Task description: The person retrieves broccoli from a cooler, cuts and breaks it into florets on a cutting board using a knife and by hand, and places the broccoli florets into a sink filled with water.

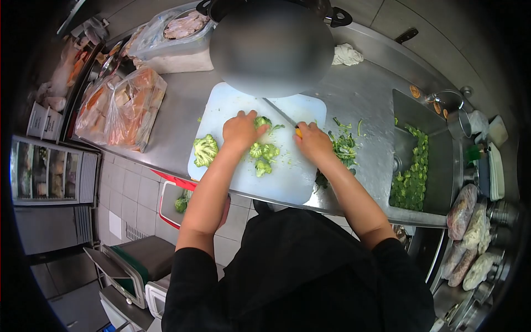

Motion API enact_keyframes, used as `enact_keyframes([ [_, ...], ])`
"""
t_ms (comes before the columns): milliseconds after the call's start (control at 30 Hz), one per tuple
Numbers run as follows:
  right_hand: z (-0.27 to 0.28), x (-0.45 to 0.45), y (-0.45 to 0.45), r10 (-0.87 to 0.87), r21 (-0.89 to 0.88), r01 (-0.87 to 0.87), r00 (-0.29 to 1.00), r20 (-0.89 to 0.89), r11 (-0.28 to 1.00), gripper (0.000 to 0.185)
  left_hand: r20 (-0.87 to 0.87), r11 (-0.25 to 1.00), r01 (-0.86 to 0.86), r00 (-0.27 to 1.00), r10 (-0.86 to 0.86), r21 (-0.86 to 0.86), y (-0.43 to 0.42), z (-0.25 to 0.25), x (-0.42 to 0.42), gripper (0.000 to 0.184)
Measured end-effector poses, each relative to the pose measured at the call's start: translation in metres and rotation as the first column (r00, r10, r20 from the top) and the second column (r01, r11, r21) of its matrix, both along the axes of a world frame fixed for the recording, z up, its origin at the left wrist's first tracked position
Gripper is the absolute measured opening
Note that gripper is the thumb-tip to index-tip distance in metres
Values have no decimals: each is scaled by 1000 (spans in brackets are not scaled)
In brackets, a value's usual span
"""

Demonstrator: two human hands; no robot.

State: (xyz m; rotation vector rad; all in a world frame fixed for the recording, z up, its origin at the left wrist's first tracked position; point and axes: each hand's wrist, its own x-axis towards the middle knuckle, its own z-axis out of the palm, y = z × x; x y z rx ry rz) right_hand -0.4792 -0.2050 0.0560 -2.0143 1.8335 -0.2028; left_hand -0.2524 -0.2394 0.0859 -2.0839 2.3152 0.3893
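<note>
My right hand (314, 143) is wrapped round the yellow handle of a knife (281, 113), its blade pointing up and left over the white cutting board (301, 177). My left hand (240, 130) is curled on the board, fingers and thumb against a piece of broccoli (262, 121); the grip is partly hidden. Several cut broccoli florets (264, 157) lie just below, near the middle of the board. A larger broccoli head (205, 150) rests at the board's left edge, beside my left forearm. Green trimmings (344, 148) are heaped right of the board, near my right wrist.
On the right, a sink (406, 116) holds many broccoli florets (415, 177). Bagged orange-pink food (130, 110) and a plastic tub (171, 47) stand at left. A red-rimmed bin (168, 202) with broccoli is below the counter edge. A blurred oval covers the top centre.
</note>
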Motion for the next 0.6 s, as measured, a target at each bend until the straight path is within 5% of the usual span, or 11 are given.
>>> enact_keyframes([
  [33,1,3,5,3,3,-3,1000,1,1000,36,-12,1000,1,1000,-1,-19,-2,-7,-1,55],
  [100,5,10,17,48,-300,-46,999,-3,953,46,-22,999,-1,1000,0,-39,-5,-19,3,54],
  [200,2,31,33,236,-248,-178,944,231,952,54,-204,996,-55,978,41,-65,-7,-25,24,52],
  [333,-1,62,42,417,-329,-346,892,174,879,55,-498,961,-270,841,211,-50,5,-1,53,48],
  [400,-11,72,32,524,-270,-481,844,116,834,55,-691,941,-336,669,274,48,25,24,65,48],
  [533,-23,65,11,564,-161,-542,810,163,825,50,-782,960,-272,584,216,62,75,19,82,45],
  [600,-32,58,9,512,-236,-455,783,354,859,40,-819,949,-247,490,297,196,102,-2,79,42],
])
